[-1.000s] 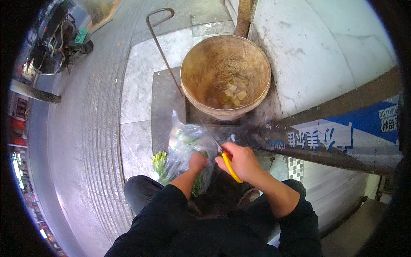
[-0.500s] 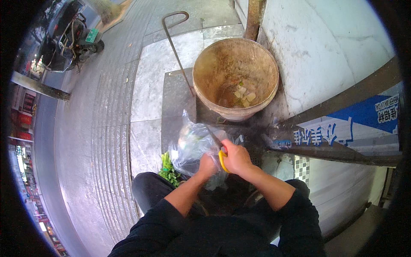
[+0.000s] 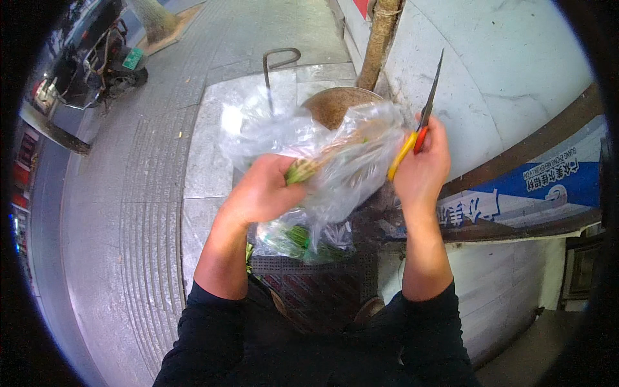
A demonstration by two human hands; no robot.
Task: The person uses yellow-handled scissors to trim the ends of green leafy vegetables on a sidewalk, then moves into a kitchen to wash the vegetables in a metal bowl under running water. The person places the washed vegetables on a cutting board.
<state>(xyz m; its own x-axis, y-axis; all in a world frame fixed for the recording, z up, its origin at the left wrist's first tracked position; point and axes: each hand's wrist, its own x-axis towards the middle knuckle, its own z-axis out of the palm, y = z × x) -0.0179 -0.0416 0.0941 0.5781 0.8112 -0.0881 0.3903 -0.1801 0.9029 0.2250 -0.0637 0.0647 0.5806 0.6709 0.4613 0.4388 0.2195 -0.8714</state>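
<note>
My left hand [image 3: 261, 193] is closed around a bunch of pale green stalks [image 3: 302, 170]. A crumpled clear plastic bag [image 3: 354, 168] surrounds them and spreads out in front of both hands. In my right hand [image 3: 425, 171] are scissors [image 3: 425, 119] with yellow and red handles, their dark blades pointing up and seeming closed. That hand is at the bag's right side; whether its fingers also touch the plastic is unclear. Below the raised bag lie more leafy greens [image 3: 296, 237] in clear plastic, partly covered.
Behind the bag stands a round, stained bucket [image 3: 335, 103], mostly hidden. A bent metal rod [image 3: 282, 59] rises to its left. A pole [image 3: 379, 48] and a pale wall [image 3: 509, 71] are beyond it. A blue and white printed panel [image 3: 516, 193] borders the right. Paved sidewalk [image 3: 155, 161] stretches left.
Both hands have moved apart and farther forward. The bag has risen from low by my knees to in front of the bucket. The scissors have swung to the right and point up.
</note>
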